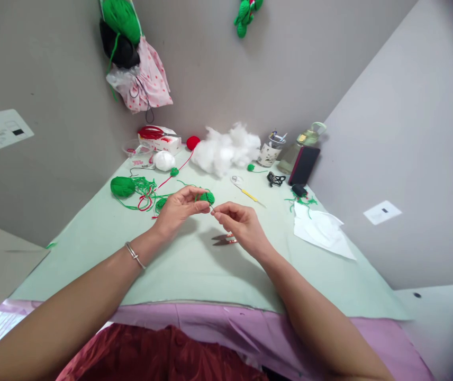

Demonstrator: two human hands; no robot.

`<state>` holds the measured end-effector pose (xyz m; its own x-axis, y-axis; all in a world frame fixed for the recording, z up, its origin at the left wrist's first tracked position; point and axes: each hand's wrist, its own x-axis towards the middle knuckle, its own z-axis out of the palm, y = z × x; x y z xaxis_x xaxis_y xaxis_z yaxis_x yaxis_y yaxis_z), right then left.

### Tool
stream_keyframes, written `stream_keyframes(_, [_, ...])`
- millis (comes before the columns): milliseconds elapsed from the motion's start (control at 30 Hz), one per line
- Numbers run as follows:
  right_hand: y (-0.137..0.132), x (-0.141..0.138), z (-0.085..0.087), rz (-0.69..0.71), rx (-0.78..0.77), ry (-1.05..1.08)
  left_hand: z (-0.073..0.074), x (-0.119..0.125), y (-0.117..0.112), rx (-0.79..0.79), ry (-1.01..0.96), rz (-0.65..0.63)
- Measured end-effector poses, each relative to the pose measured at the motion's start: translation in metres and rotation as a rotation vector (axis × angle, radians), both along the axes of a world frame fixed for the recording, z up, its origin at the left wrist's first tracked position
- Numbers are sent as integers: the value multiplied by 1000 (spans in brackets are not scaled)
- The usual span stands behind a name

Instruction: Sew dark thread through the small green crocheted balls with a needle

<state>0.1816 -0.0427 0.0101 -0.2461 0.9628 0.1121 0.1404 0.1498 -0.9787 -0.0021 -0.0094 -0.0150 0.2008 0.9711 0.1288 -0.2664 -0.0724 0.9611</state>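
My left hand (182, 209) holds a small round green crochet piece (207, 197) between thumb and fingers. A dark strand lies across that piece. My right hand (240, 225) meets it from the right, thumb and fingertips pinched on a thin dark strand or needle; which of the two I cannot tell. Just under the right hand, thread snips (225, 240) lie on the table with their blades pointing left. Beyond the hands rests a crochet hook with a yellow handle (249, 195).
Green yarn (123, 187) with tangled strands lies at left. White stuffing (226, 150), a red yarn ball (192, 142) and red-handled scissors (151, 132) on a box are at the back. A pen cup (270, 153), phone (305, 165), hair claw (276, 179) and white paper (319, 230) are right.
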Motion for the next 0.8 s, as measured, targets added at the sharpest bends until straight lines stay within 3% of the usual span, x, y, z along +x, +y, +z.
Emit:
stream_keyframes(200, [1,-1,-8,-38,136,-21,-2,1,0,-76,-84,-43])
stream_keyframes(433, [2,-4,-16,-134,285,-83,-2,5,-3,-26,-45,-13])
stream_keyframes(667, [9,-3,-14,-94,-15,123,-13,9,-3,142,141,84])
stream_keyframes(800, [8,-1,-16,-69,39,49,-17,10,-2,202,167,57])
